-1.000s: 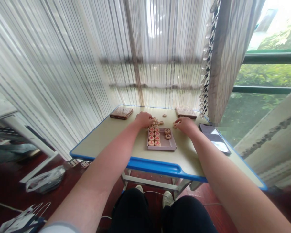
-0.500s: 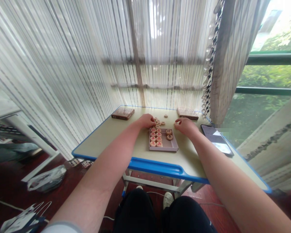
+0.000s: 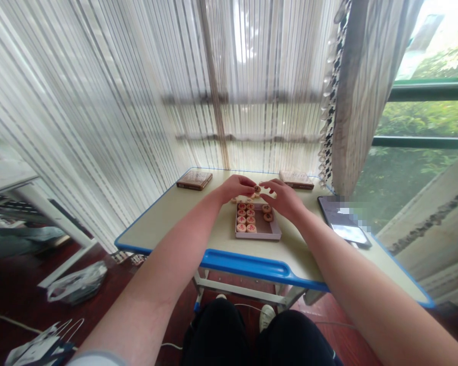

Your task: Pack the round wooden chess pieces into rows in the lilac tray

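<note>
Over the far side of the table, my left hand [image 3: 238,188] pinches a round wooden Chinese chess piece [image 3: 257,188] with a dark character on it. My right hand [image 3: 281,196] is open just to the right of that piece, its fingers apart and curved towards it. Below both hands sits a shallow box [image 3: 258,236]. Red-lettered pieces [image 3: 251,220] fill two columns on its left side, and two dark-lettered pieces [image 3: 267,217] lie near its right wall. Loose pieces [image 3: 249,200] rest behind the box, partly hidden by my hands.
Two flat brown boxes stand at the back, one on the left [image 3: 194,180] and one on the right [image 3: 296,179]. A phone [image 3: 345,223] lies near the right edge of the table [image 3: 156,223]. Sheer curtains [image 3: 137,81] hang behind. A plastic bag [image 3: 78,282] is on the floor.
My left hand has moved right and lifted a dark-lettered piece. My right hand has come left towards it and opened its fingers. The pieces in the box stay as they were.
</note>
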The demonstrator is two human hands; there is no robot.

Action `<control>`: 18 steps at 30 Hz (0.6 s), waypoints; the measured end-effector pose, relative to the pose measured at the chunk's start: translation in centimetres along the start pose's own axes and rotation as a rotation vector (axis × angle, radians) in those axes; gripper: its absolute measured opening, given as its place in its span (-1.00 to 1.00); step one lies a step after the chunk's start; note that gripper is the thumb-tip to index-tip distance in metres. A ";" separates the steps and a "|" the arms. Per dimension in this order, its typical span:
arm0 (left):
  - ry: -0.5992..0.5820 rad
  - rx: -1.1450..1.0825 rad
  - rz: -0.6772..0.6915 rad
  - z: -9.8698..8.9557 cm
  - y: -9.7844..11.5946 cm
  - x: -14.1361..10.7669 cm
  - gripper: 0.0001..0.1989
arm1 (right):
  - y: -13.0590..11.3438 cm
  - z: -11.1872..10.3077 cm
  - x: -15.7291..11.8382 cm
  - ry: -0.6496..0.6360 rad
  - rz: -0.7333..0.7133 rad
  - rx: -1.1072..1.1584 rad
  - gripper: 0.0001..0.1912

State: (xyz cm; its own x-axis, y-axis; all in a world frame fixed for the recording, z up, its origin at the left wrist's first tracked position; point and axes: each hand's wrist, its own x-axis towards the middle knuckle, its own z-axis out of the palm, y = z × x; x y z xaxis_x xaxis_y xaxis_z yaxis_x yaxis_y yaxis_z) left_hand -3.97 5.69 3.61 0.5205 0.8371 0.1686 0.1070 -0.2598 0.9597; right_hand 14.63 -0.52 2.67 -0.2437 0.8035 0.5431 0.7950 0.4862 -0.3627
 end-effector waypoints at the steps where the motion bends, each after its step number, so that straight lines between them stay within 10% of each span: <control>1: -0.021 -0.021 0.002 0.0 0.1 0.0 -0.74 | -0.1 -0.1 0.0 0.005 -0.008 -0.004 -0.67; 10: -0.152 -0.070 -0.087 -0.3 0.0 -0.1 -0.64 | -0.8 -0.3 -0.2 0.063 -0.089 -0.078 -0.74; 18: 0.128 0.247 0.015 -0.5 -0.4 0.6 -0.51 | -0.5 -3.2 0.3 -0.125 0.008 -0.051 -0.73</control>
State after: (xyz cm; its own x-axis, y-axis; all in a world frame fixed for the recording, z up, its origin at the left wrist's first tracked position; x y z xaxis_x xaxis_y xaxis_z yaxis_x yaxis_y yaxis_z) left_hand -4.11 6.54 3.44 0.4139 0.8821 0.2249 0.3110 -0.3692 0.8758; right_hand 15.95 -1.61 5.44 -0.3018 0.8457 0.4402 0.8239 0.4636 -0.3258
